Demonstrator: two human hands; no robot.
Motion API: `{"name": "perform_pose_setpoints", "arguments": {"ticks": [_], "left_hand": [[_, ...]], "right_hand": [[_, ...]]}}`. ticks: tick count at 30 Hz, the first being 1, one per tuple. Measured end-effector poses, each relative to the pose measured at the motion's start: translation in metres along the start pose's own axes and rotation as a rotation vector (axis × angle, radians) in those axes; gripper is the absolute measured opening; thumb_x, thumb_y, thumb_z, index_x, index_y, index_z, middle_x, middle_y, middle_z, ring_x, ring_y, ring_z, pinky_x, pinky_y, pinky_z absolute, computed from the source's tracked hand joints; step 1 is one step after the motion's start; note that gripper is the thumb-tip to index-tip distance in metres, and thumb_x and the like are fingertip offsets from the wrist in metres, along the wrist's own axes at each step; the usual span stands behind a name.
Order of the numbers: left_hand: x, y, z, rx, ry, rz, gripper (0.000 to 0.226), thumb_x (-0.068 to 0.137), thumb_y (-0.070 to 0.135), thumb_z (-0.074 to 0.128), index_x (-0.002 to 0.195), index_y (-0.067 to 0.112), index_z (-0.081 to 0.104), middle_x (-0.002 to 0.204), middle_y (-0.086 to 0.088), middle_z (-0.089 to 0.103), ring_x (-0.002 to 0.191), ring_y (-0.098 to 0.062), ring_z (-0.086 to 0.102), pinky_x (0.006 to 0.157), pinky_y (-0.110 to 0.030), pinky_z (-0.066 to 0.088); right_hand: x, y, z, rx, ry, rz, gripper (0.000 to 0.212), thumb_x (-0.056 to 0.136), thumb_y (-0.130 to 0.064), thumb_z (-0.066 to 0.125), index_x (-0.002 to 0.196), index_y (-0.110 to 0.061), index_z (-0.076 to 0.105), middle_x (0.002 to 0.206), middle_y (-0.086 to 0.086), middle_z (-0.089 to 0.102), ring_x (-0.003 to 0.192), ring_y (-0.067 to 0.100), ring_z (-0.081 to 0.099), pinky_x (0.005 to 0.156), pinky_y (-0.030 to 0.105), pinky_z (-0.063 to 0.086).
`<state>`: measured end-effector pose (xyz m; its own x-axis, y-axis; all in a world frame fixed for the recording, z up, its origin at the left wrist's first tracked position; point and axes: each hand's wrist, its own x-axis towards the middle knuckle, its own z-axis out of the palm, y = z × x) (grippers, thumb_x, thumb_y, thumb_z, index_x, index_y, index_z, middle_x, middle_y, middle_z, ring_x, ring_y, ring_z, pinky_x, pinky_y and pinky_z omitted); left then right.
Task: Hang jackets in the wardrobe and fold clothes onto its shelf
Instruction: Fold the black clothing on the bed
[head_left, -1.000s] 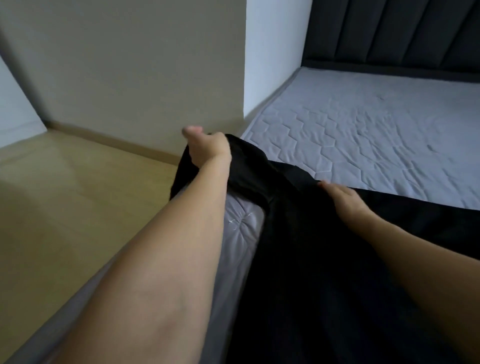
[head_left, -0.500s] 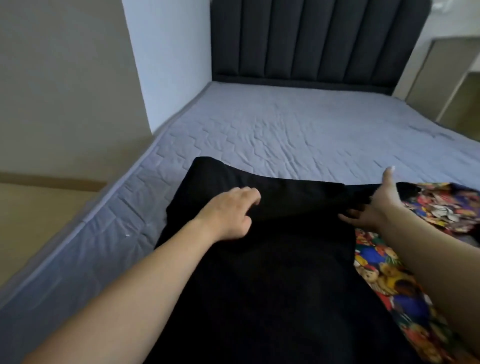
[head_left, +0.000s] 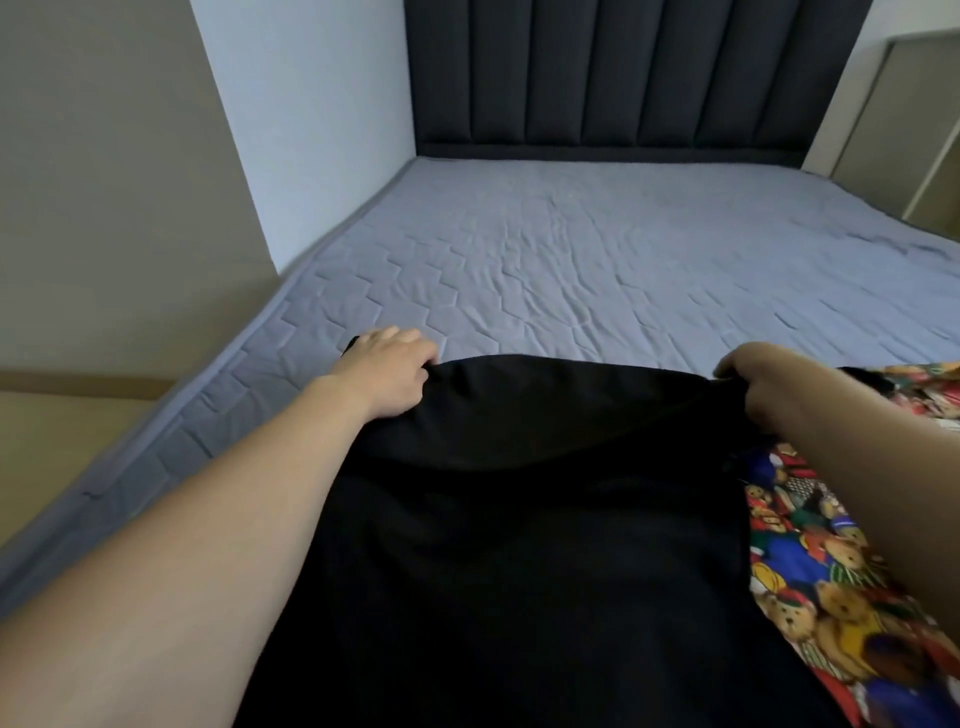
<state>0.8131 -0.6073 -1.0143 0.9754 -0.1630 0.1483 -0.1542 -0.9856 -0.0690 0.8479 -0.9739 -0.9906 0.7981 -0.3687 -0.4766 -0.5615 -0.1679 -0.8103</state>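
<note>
Your left hand (head_left: 387, 371) and right hand (head_left: 756, 382), resting flat half a second ago, now each pinch a far corner of the black garment (head_left: 519, 519) on the bed (head_left: 571, 260) (partly over a teddy-bear print cloth (head_left: 810, 597)); a fold likely follows.

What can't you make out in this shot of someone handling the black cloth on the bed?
- Black garment, head view: its type is unclear; the near part is cut off by the bottom edge.
- Teddy-bear print fabric: partly under the garment and right arm.
- Left hand and right hand: fingertips buried in cloth.
- Wardrobe: not identifiable.
</note>
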Motion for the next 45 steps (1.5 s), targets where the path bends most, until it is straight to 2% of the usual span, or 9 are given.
{"name": "perform_pose_setpoints", "arguments": {"ticks": [3,6,9,14,21,27,32,36,45], "left_hand": [[-0.011,0.001,-0.003,-0.171,0.140,-0.035,0.025,0.096,0.019,0.040,0.115,0.021,0.056,0.119,-0.008,0.060,0.115,-0.030,0.047,0.096,-0.039,0.032],[-0.007,0.009,-0.024,-0.389,0.254,-0.204,0.033,0.089,0.029,0.032,0.104,0.016,0.059,0.114,-0.019,0.063,0.108,-0.038,0.053,0.090,-0.040,0.035],[-0.003,0.032,-0.020,-0.035,-0.061,-0.171,0.044,0.097,0.035,0.023,0.129,0.023,0.049,0.141,-0.010,0.045,0.130,-0.032,0.037,0.105,-0.048,0.022],[-0.024,0.075,0.022,0.100,-0.274,-0.241,0.066,0.094,0.050,0.015,0.152,0.033,-0.012,0.161,0.002,-0.019,0.146,-0.025,-0.023,0.095,-0.073,-0.024],[-0.032,0.071,0.043,-0.024,-0.187,-0.324,0.077,0.083,0.077,-0.001,0.150,0.042,-0.010,0.162,0.005,-0.010,0.146,-0.018,-0.022,0.095,-0.074,-0.023],[-0.035,0.078,0.059,-0.003,-0.161,-0.379,0.079,0.083,0.074,-0.004,0.152,0.034,-0.011,0.161,0.000,-0.017,0.144,-0.018,-0.027,0.082,-0.070,-0.035],[-0.028,0.114,0.040,-0.168,-0.212,-0.469,0.070,0.091,0.063,0.007,0.152,0.033,-0.012,0.160,-0.001,-0.020,0.144,-0.025,-0.028,0.100,-0.072,-0.022],[-0.039,0.227,0.022,-0.349,-0.204,-0.009,0.064,0.089,0.068,0.016,0.146,0.051,-0.006,0.160,0.011,-0.016,0.146,-0.021,-0.023,0.102,-0.070,-0.018],[-0.023,0.366,0.002,-0.226,-0.417,-0.015,0.066,0.097,0.057,0.015,0.154,0.030,-0.007,0.161,0.002,-0.017,0.147,-0.025,-0.017,0.112,-0.062,-0.012]], "right_hand": [[0.002,0.010,-0.013,0.150,0.041,0.103,0.024,0.096,-0.003,0.040,0.072,0.003,0.041,0.074,0.016,0.041,0.069,0.029,0.046,0.081,0.039,0.046],[0.004,0.026,-0.027,0.288,0.039,-0.097,0.015,0.097,-0.008,0.043,0.084,-0.010,0.050,0.096,0.011,0.052,0.064,0.016,0.047,0.084,0.036,0.046],[-0.009,0.040,-0.059,0.318,0.129,-0.156,0.027,0.095,-0.012,0.048,0.119,-0.003,0.056,0.117,0.015,0.054,0.082,0.021,0.057,0.087,0.039,0.046],[-0.032,0.073,-0.090,-0.516,0.474,-0.316,0.050,0.087,-0.017,0.051,0.136,-0.008,0.044,0.144,0.021,0.036,0.130,0.040,0.037,0.105,0.049,0.035],[-0.018,0.102,-0.028,-1.149,0.127,-0.558,0.067,0.092,-0.058,0.021,0.150,-0.039,-0.006,0.160,-0.001,-0.017,0.145,0.028,-0.019,0.108,0.060,-0.018],[0.024,0.097,-0.025,-1.129,0.013,-0.396,0.066,0.089,-0.070,0.010,0.148,-0.046,-0.010,0.159,-0.012,-0.017,0.146,0.024,-0.017,0.109,0.061,-0.015],[-0.002,0.109,-0.024,-1.128,0.151,-0.508,0.070,0.089,-0.070,0.005,0.149,-0.039,-0.011,0.159,-0.007,-0.018,0.146,0.027,-0.014,0.112,0.059,-0.011],[-0.025,0.102,-0.062,-1.177,0.114,-0.474,0.073,0.092,-0.068,0.016,0.152,-0.032,-0.008,0.160,0.000,-0.015,0.147,0.029,-0.007,0.114,0.057,0.000],[-0.036,0.053,-0.287,-1.141,0.287,-0.317,0.043,0.096,-0.025,0.041,0.131,-0.003,0.050,0.138,0.023,0.047,0.122,0.035,0.048,0.091,0.030,0.038]]}}
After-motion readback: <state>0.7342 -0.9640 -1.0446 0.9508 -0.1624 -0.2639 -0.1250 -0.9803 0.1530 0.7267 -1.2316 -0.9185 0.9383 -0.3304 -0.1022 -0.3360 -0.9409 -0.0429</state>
